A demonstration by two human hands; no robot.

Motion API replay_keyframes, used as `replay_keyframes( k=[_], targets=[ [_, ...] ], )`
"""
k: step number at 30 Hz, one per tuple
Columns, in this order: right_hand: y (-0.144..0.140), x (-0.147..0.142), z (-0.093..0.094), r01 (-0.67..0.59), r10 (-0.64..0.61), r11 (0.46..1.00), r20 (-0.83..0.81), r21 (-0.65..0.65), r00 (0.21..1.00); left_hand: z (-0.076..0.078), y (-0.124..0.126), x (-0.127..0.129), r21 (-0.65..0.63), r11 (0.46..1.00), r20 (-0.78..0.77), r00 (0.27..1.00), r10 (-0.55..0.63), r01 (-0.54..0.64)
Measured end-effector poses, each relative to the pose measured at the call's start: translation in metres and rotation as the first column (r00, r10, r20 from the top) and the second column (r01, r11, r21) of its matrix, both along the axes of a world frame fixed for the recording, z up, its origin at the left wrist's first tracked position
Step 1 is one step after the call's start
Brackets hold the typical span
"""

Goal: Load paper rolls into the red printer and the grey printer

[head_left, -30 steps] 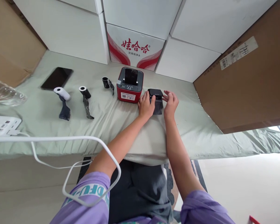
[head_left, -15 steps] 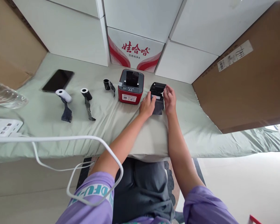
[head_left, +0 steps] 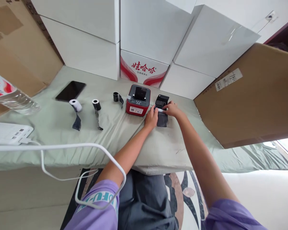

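A small black portable printer [head_left: 162, 98] sits on the cloth with its lid raised. Inside it shows a white paper roll [head_left: 160, 110], and a dark strip of paper [head_left: 162, 120] hangs out toward me. My left hand [head_left: 151, 118] is closed around the printer's left side, fingertips at the roll's left end. From the right, my right hand [head_left: 173, 109] reaches in with bent fingers pinching at the roll's right end; the fingertips are partly hidden. Just left of my hands stands a red and black label printer [head_left: 137, 101].
Three paper rolls with loose dark tails lie left: a white one [head_left: 76, 105], a black one [head_left: 96, 104] and a smaller one [head_left: 116, 96]. Beyond are a phone [head_left: 71, 90], a water bottle [head_left: 14, 95] and a white cable [head_left: 86, 145]. A cardboard box [head_left: 249, 108] borders the right.
My right hand has moved from the raised lid's right edge down to the roll, its fingers now bent inward. My left hand stays at the printer's left side. The view has shifted.
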State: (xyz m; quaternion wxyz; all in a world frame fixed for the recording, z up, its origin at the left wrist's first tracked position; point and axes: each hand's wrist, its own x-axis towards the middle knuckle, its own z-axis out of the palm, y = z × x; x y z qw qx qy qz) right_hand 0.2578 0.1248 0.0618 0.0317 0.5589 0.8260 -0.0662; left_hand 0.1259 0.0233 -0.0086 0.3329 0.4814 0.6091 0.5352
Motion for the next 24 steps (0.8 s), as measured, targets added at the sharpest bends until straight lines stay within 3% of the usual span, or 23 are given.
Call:
replay_keyframes(
  k=[4, 11, 14, 18, 24],
  targets=[
    [0.006, -0.015, 0.011, 0.014, -0.009, 0.999, 0.14, -0.038, 0.99, -0.002, 0.002, 0.001, 0.022, 1.0, 0.018, 1.0, 0.022, -0.023],
    [0.009, 0.008, 0.049, -0.174, 0.177, 0.983, -0.06, 0.061, 0.982, -0.001, 0.002, 0.001, 0.021, 0.997, 0.113, 0.991, 0.066, -0.068],
    [0.006, 0.009, 0.052, -0.198, 0.2, 0.979, -0.044, 0.048, 0.979, 0.003, 0.0, 0.0, 0.016, 0.998, 0.131, 0.989, 0.061, -0.064],
    [-0.003, -0.009, 0.039, -0.092, 0.088, 0.991, 0.042, 0.101, 0.995, 0.004, 0.0, 0.0, 0.021, 0.998, 0.139, 0.989, 0.053, -0.056],
    [-0.014, -0.037, 0.026, 0.125, -0.135, 0.989, 0.132, 0.079, 0.982, 0.004, 0.001, -0.001, 0.007, 0.999, 0.119, 0.992, 0.046, -0.047]
  ],
)
